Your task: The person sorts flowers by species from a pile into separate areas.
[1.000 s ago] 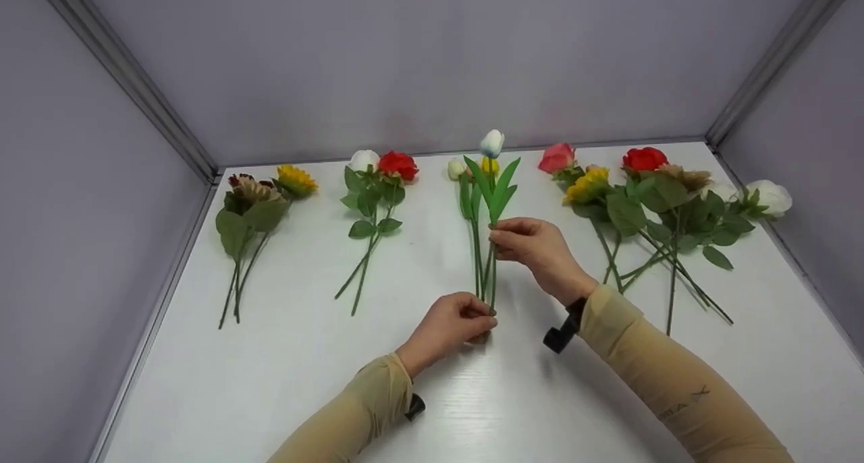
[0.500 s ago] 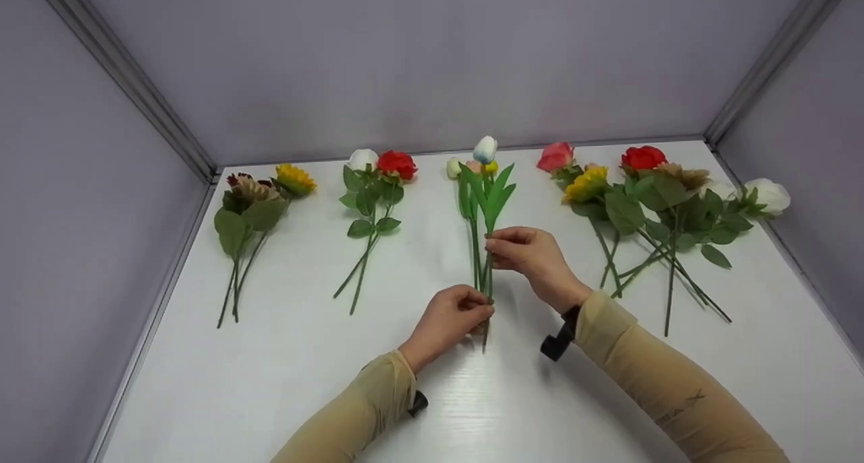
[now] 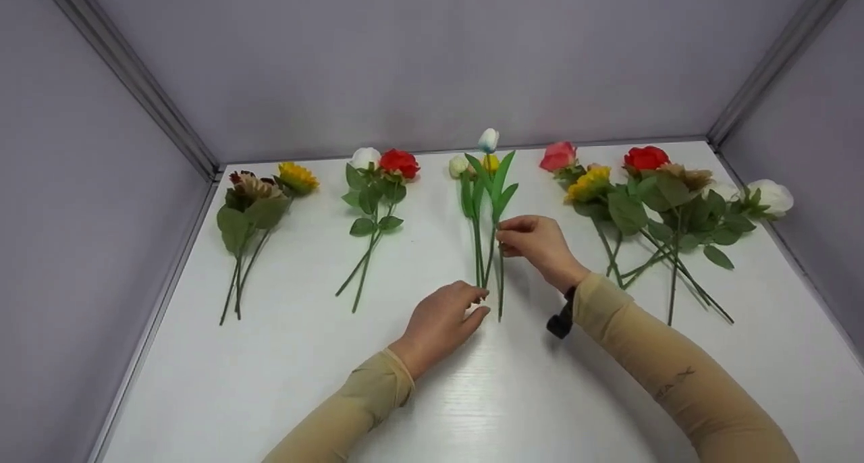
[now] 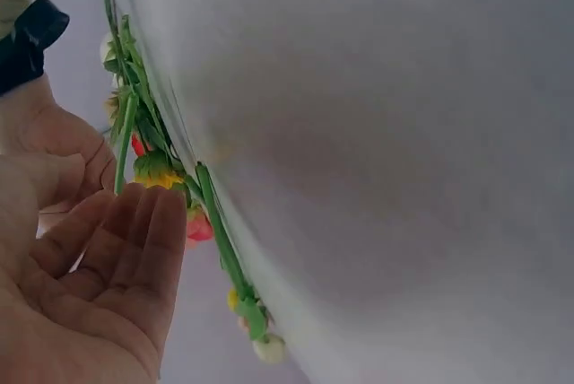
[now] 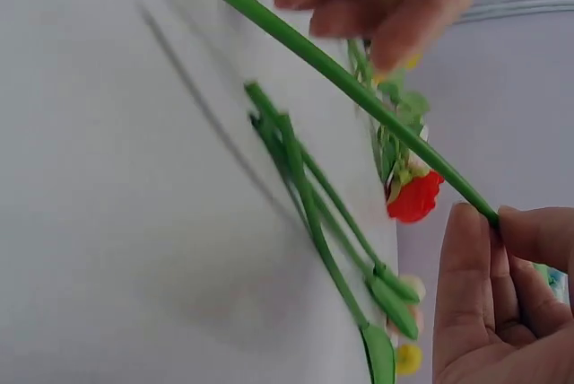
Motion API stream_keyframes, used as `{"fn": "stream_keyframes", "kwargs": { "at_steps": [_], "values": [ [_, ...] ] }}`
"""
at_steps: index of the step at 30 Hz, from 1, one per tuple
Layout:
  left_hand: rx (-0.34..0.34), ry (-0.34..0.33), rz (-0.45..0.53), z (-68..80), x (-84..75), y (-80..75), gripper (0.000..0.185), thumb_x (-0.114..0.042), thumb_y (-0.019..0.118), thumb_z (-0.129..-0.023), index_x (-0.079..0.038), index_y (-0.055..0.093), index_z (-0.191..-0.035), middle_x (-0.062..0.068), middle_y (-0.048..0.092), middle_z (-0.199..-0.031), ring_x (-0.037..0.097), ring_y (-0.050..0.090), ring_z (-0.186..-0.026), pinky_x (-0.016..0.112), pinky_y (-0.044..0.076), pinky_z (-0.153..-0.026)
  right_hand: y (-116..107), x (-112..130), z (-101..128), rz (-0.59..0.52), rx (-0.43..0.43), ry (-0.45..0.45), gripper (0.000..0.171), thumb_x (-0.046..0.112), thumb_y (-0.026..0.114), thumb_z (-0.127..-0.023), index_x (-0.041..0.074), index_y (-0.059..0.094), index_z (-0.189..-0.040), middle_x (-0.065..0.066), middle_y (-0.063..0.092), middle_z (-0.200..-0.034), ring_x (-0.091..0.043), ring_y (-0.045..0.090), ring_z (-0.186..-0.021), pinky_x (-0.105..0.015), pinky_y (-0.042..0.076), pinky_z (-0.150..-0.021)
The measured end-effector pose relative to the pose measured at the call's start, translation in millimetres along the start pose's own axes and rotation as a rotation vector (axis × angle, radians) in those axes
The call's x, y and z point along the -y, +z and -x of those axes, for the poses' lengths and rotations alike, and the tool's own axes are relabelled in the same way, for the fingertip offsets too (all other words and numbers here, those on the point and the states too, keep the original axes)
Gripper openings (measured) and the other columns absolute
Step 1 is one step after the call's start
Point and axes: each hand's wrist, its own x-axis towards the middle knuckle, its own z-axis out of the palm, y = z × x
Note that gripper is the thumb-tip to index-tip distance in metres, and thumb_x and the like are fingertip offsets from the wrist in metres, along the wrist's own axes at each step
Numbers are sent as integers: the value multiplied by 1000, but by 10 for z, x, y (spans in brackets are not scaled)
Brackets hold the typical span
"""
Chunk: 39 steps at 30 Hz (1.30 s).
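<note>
A white tulip with a bluish base [image 3: 489, 141] is held above the table, its green stem [image 5: 359, 92] pinched between the thumb and fingers of my right hand [image 3: 540, 247]. The stem's lower end hangs free. My left hand [image 3: 442, 324] is close by on the left, thumb and fingers apart; the left wrist view shows its palm holding nothing. Behind the held tulip, several other tulips lie together, including a pale one [image 3: 458, 167] and a yellow one [image 3: 491, 164]. Their stems [image 5: 309, 196] end near my left fingertips; whether they touch is hidden.
On the white table [image 3: 270, 395], a white and red rose pair [image 3: 398, 164] lies left of the tulips. Further left is a bunch with a sunflower [image 3: 297, 177]. At right lie several crossed flowers, among them a pink rose [image 3: 558, 156] and a red rose [image 3: 646, 158]. Grey walls stand around.
My left hand has let go of the tulip's stem and its fingers have spread. The right hand, still pinching the stem, has shifted slightly up and right with the tulip.
</note>
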Motion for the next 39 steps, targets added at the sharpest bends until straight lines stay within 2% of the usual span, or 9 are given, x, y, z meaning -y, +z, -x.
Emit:
{"fn": "stream_keyframes", "kwargs": {
  "at_steps": [2,4,8,10,14,19,28,34,39],
  "values": [
    [-8,107,-213,-27,1,-25,35,-33,65,-103,-15,68,-133,0,68,-121,17,64,-112,32,53,-93,-72,7,-133,40,-23,6,36,13,72,-96,-8,67,-124,-18,69,-112,-27,71,-92,-33,61,-80],
    [-1,181,-369,-65,9,-50,45,-39,66,-101,-18,62,-141,3,63,-133,22,57,-125,37,47,-106,-128,9,-250,88,-32,18,36,12,71,-96,-9,66,-124,-19,68,-112,-26,71,-91,-33,61,-79],
    [66,210,-491,-182,59,-71,66,-53,62,-100,-23,45,-156,7,44,-157,29,34,-148,48,23,-122,-184,-3,-419,203,-38,54,32,11,69,-97,-8,67,-122,-19,68,-111,-23,69,-88,-32,61,-78],
    [96,181,-488,-245,92,-76,71,-58,58,-100,-25,38,-160,7,34,-164,30,24,-153,51,15,-124,-189,-15,-472,246,-46,79,30,12,68,-98,-7,68,-122,-18,68,-111,-21,68,-88,-32,61,-78],
    [119,129,-442,-319,145,-85,74,-60,54,-101,-26,32,-162,7,25,-168,29,17,-155,51,9,-125,-174,-44,-533,284,-67,110,28,12,68,-97,-4,69,-120,-17,67,-110,-21,66,-88,-33,60,-79],
    [140,122,-388,-317,153,-88,73,-60,51,-102,-23,32,-162,8,24,-168,30,17,-155,51,8,-125,-150,-71,-550,301,-65,107,29,13,68,-97,-4,70,-120,-16,68,-109,-20,67,-86,-34,60,-80],
    [157,113,-383,-291,133,-80,73,-61,51,-102,-23,34,-162,8,25,-168,29,18,-155,51,9,-125,-170,-81,-519,304,-67,98,30,21,68,-98,1,72,-119,-15,69,-111,-23,67,-92,-36,59,-83],
    [158,136,-396,-306,66,-48,73,-60,52,-102,-22,34,-162,8,24,-168,29,19,-155,51,11,-125,-286,-70,-426,287,-75,5,32,19,65,-100,-3,70,-123,-19,70,-114,-30,69,-97,-38,60,-84],
    [162,178,-398,-344,-83,25,73,-58,53,-102,-22,33,-162,8,25,-168,29,20,-154,51,12,-125,-585,-14,-293,325,-110,-88,31,20,62,-103,-3,70,-122,-23,69,-115,-36,68,-98,-34,60,-80]
  ]
}}
